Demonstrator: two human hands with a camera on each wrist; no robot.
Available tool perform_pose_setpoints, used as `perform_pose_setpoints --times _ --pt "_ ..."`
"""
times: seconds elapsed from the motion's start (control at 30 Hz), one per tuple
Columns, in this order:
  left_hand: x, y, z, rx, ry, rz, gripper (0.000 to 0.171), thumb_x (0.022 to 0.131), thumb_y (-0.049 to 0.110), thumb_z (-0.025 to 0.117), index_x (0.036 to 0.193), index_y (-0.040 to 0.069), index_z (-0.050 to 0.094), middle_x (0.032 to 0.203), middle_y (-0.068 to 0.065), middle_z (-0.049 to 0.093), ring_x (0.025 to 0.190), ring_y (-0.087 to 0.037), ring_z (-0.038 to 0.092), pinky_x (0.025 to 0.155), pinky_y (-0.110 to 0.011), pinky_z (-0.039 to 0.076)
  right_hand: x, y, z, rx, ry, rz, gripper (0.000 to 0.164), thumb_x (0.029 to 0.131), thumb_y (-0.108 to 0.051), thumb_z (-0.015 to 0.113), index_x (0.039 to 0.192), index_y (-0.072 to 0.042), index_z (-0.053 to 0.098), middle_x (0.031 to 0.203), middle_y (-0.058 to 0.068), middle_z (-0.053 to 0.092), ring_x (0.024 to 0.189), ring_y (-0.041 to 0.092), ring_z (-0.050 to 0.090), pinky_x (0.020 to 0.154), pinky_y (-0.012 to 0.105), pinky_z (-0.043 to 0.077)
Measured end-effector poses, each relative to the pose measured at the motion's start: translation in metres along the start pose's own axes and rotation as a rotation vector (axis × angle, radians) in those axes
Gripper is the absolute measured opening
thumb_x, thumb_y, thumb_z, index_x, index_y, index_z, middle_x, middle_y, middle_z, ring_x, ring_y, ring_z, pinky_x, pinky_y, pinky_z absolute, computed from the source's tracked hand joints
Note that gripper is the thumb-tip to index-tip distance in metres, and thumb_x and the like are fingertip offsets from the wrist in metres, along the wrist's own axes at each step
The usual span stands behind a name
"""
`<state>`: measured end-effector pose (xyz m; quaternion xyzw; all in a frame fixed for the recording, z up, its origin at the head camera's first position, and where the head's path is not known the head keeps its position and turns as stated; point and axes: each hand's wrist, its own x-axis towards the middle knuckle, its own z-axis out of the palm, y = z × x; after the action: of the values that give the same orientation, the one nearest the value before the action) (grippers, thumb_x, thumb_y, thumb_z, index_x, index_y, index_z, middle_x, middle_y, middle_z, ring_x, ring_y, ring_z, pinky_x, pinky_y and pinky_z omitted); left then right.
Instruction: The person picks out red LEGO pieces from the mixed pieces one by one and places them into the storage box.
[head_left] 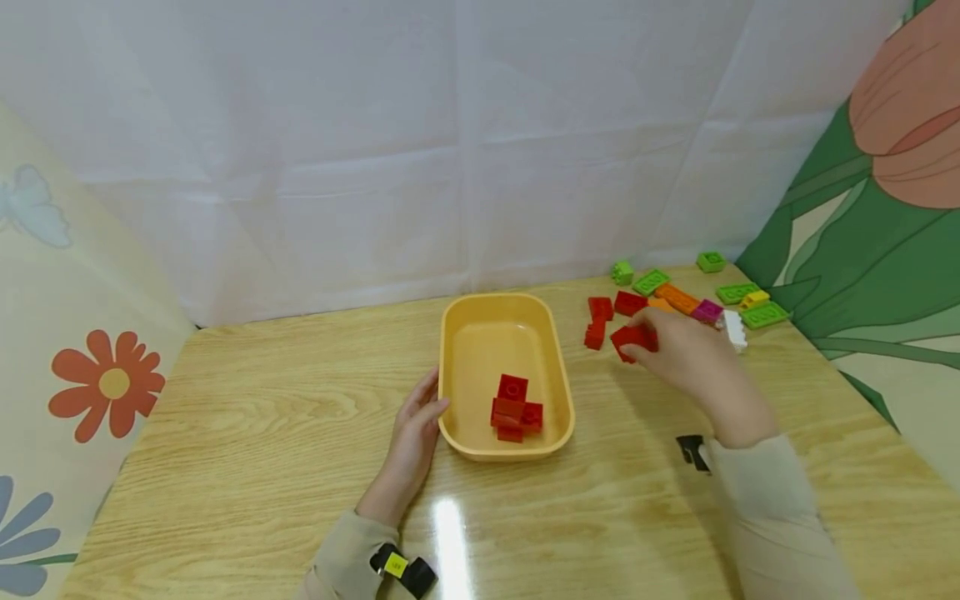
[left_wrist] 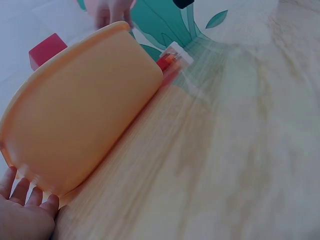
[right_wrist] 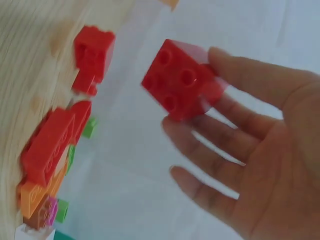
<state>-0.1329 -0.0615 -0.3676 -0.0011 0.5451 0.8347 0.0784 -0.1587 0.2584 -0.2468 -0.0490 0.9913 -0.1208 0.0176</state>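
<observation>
A red toy brick [right_wrist: 172,82] with round studs is pinched between the thumb and fingers of my right hand [head_left: 686,354], raised over the table right of the tray. My left hand [head_left: 415,425] rests against the left wall of a yellow-orange tray [head_left: 561,379], its thumb at the rim. In the left wrist view the fingertips [left_wrist: 35,196] of that hand touch the tray's outer side. Several red bricks [head_left: 513,387] lie piled in the near part of the tray. More red bricks [head_left: 595,333] lie on the table close to my right hand.
Behind my right hand lie green bricks [head_left: 651,282], an orange brick [head_left: 677,298], a purple brick [head_left: 707,312], a yellow brick [head_left: 754,298] and a white brick [head_left: 735,330]. A white cloth [head_left: 337,167] hangs along the table's back edge, and a flower-patterned panel [head_left: 885,275] stands at the right.
</observation>
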Motion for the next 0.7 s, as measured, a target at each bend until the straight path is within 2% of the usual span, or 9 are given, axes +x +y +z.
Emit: perform_pose_setpoints --times 0.2,0.3,0.43,0.53,0.7 --pt "0.000 0.000 0.000 -0.024 -0.005 0.006 0.056 0.091 0.001 0.044 0.145 -0.001 0.030 0.154 -0.019 0.030 0.136 -0.027 0.032 0.095 -0.014 0.042 0.002 -0.020 0.006 0.019 0.093 -0.113 0.042 0.084 -0.032 0.065 0.115 -0.004 0.059 0.096 0.017 0.069 0.080 0.028 0.061 0.068 0.047 0.056" --pt "0.000 0.001 0.001 -0.032 -0.007 0.008 0.056 0.091 0.001 0.043 0.145 -0.001 0.029 0.154 -0.019 0.029 0.136 -0.027 0.031 0.096 -0.014 0.042 0.002 -0.031 0.010 0.044 0.139 -0.167 0.041 0.085 -0.029 0.065 0.118 -0.005 0.058 0.096 0.015 0.069 0.083 0.027 0.062 0.070 0.047 0.057" --pt "-0.001 0.001 0.001 -0.023 -0.008 0.008 0.056 0.091 0.001 0.043 0.145 0.000 0.030 0.154 -0.019 0.030 0.136 -0.026 0.032 0.095 -0.013 0.043 -0.001 -0.049 0.013 0.089 0.176 -0.236 0.045 0.085 -0.027 0.065 0.124 -0.007 0.055 0.110 0.015 0.068 0.092 0.029 0.062 0.076 0.050 0.057" --pt "0.000 0.001 0.000 -0.016 -0.008 0.011 0.056 0.091 0.001 0.044 0.145 0.000 0.030 0.154 -0.018 0.030 0.135 -0.025 0.033 0.095 -0.013 0.042 -0.005 -0.060 0.016 0.109 0.215 -0.298 0.047 0.084 -0.025 0.066 0.126 -0.008 0.054 0.116 0.014 0.067 0.090 0.028 0.063 0.075 0.048 0.058" --pt "0.001 0.000 -0.001 -0.014 -0.005 0.010 0.055 0.091 0.001 0.043 0.145 -0.001 0.030 0.153 -0.019 0.031 0.135 -0.025 0.034 0.096 -0.014 0.042 -0.012 -0.074 0.021 0.162 0.308 -0.416 0.051 0.081 -0.022 0.070 0.126 -0.009 0.051 0.105 0.009 0.068 0.081 0.020 0.062 0.067 0.038 0.060"
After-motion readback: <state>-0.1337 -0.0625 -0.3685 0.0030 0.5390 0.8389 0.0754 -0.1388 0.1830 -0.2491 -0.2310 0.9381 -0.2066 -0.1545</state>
